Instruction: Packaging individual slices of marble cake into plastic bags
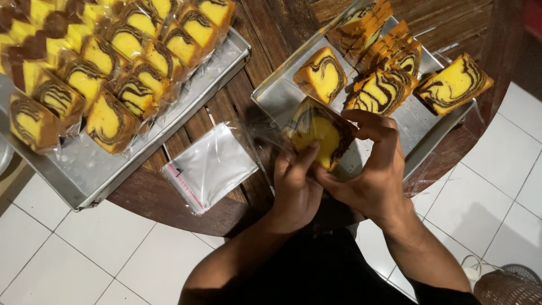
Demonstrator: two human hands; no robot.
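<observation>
Gripping marble cake slice [319, 135] (in clear wrap) between 2 hands: left hand [294, 183] below, right hand [375, 169] clasping right side.

You've got a metal tray [84, 169] at left, packed with wrapped marble cake slices [121, 68]. A stack of clear plastic bags [210, 166] lies on the round wooden table [169, 206] between the trays. One unwrapped slice [453, 83] sits at the right tray's edge. White tiled floor [68, 254] below, wicker basket [508, 285] bottom right.
</observation>
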